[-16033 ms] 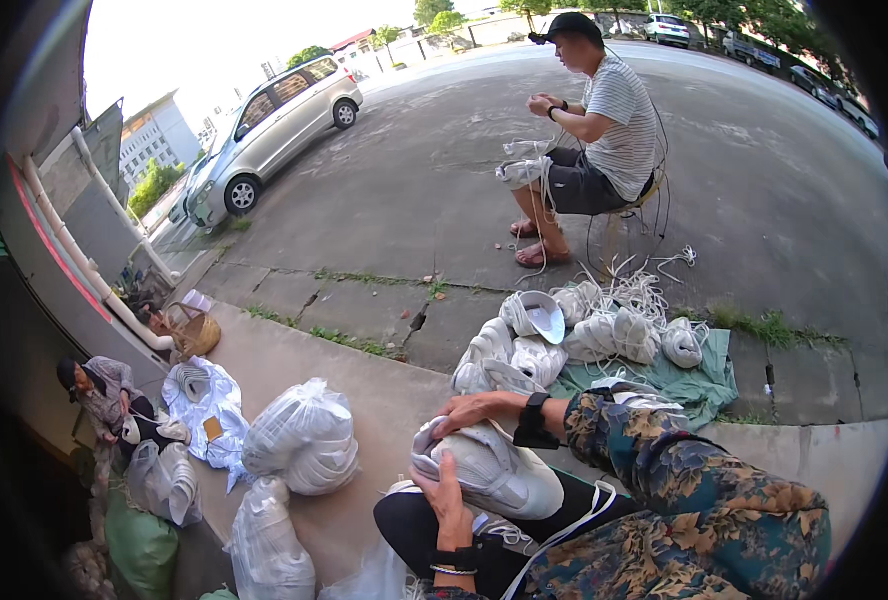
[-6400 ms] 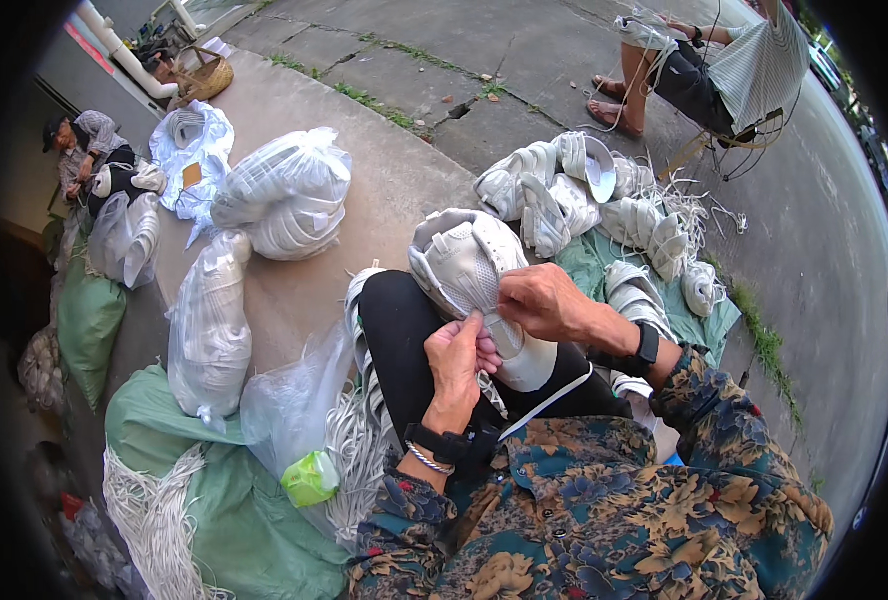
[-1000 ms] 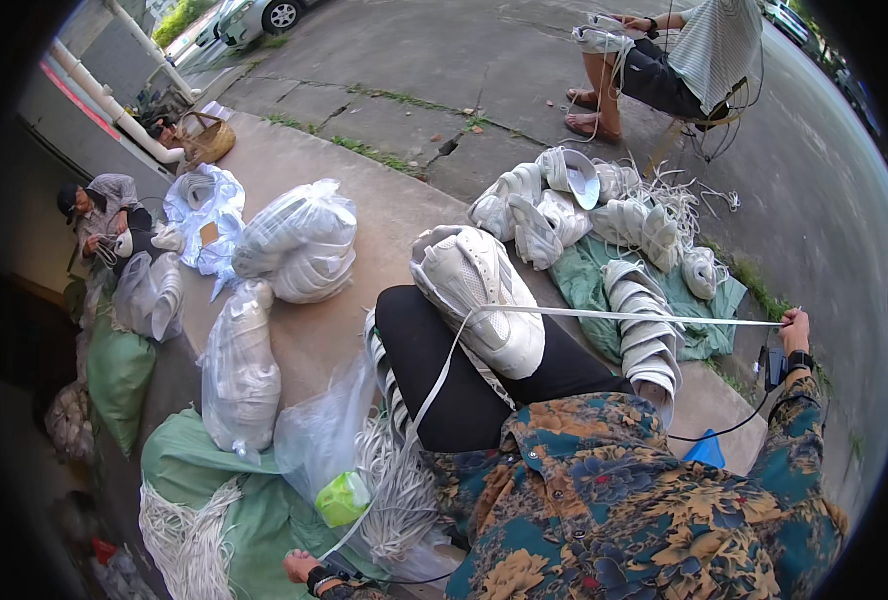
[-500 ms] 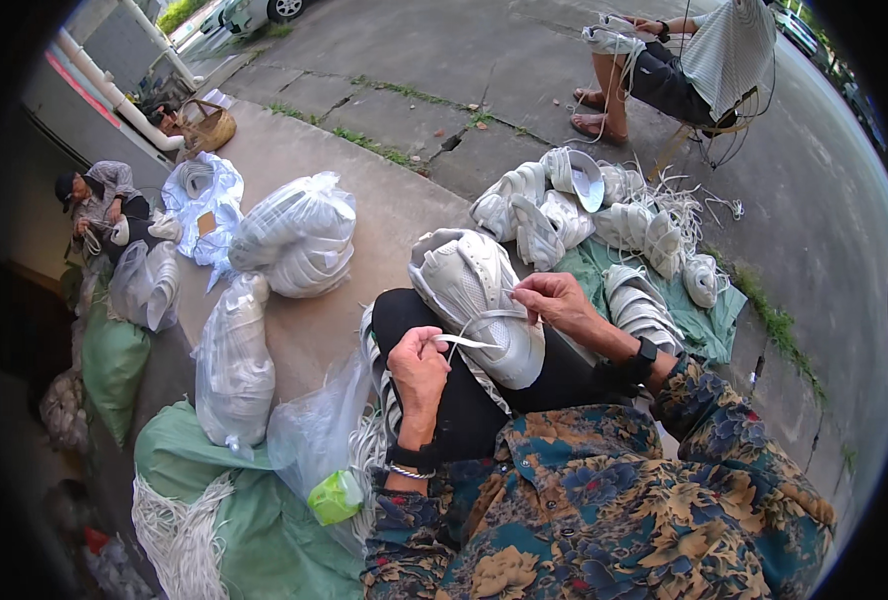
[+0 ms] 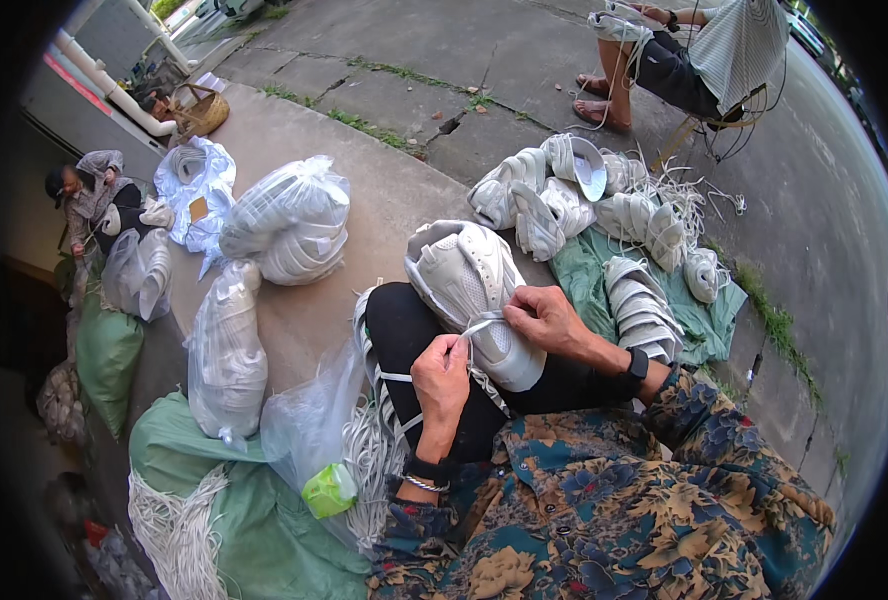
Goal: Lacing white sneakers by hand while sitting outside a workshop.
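Note:
A white sneaker upper [image 5: 461, 265] rests across my knees, its lace holes along the middle and its toe end toward me. My left hand [image 5: 440, 388] is closed at the near left of it, thumb and fingers pinching a flat white shoelace [image 5: 479, 325]. A length of lace also trails left and down from that hand. Over the toe end my right hand [image 5: 556, 322] pinches the lace as well, close to the left fingertips. Between the two hands the lace lies in a small loop; exactly how it crosses is too small to tell.
Stacked white uppers [image 5: 644, 310] lie on a green sheet [image 5: 589, 262] at right. At left are clear bags of uppers [image 5: 289, 222], a green sack [image 5: 169, 440] and bundled laces [image 5: 179, 520]. One person [image 5: 94, 200] sits far left, another [image 5: 734, 60] far right.
My hands have come closer together over the toe end, the left moving up and right. The lace, stretched between them before, is now looped, and a length hangs from my left hand.

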